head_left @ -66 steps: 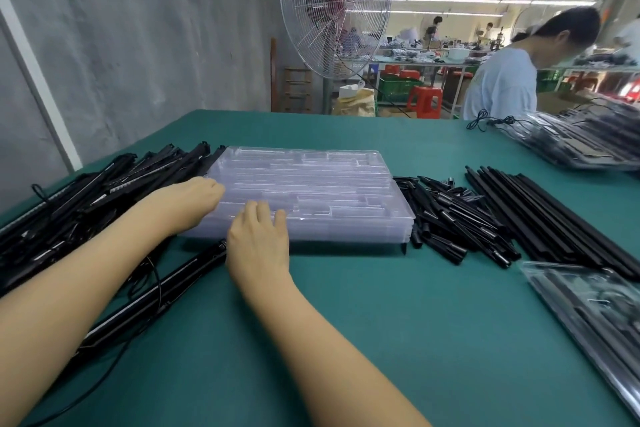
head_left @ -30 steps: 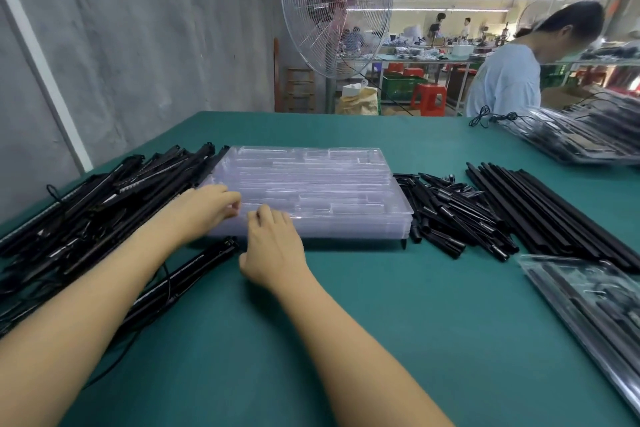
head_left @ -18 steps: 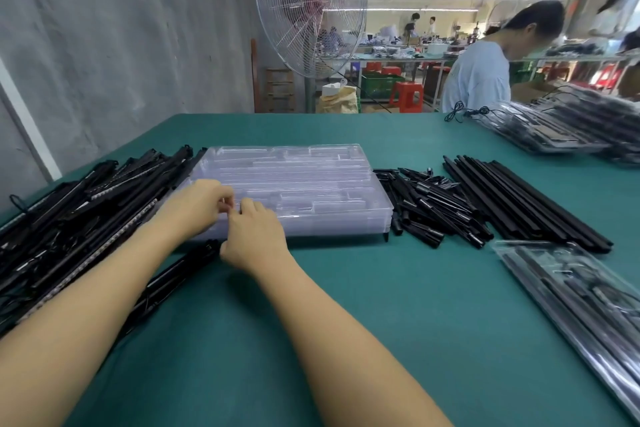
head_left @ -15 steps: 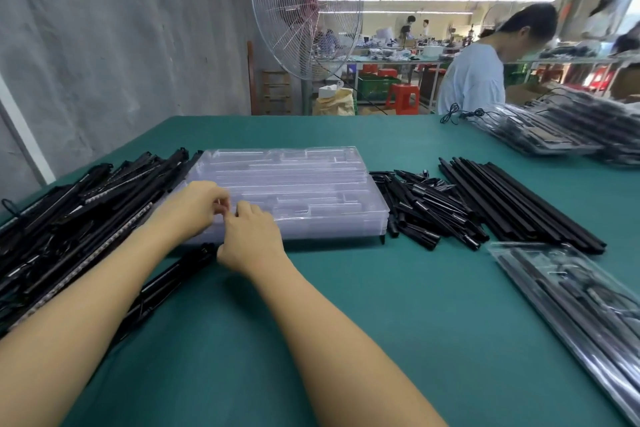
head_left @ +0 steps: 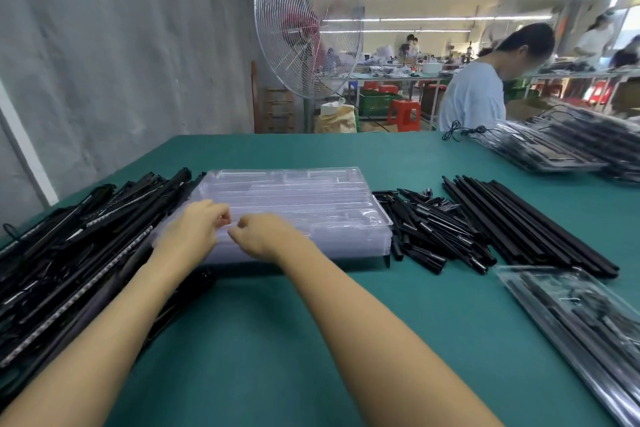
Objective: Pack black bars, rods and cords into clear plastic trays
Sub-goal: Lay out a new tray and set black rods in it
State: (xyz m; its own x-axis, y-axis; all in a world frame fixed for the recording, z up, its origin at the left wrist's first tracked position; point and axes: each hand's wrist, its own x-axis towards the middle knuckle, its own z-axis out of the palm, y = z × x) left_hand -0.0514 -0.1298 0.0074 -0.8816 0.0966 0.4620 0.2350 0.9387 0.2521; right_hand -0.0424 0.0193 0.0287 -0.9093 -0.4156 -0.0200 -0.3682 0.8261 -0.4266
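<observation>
Found a packed tray point(head_left: 571, 322) near-right of the tray stack point(head_left: 311, 204). Saw left grip point(head_left: 197, 229) and right grip point(head_left: 263, 236) curled, both pinching that stack's near rim. Noted black bars point(head_left: 86, 236) heaped left of it, short rods point(head_left: 433, 232) just right, long rods point(head_left: 519, 225) beyond those, all on the counter point(head_left: 242, 340).

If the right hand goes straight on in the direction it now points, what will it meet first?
Probably the left hand, whose fingertips are just ahead of the right hand, above the near edge of the tray stack. Depth is unclear.
</observation>
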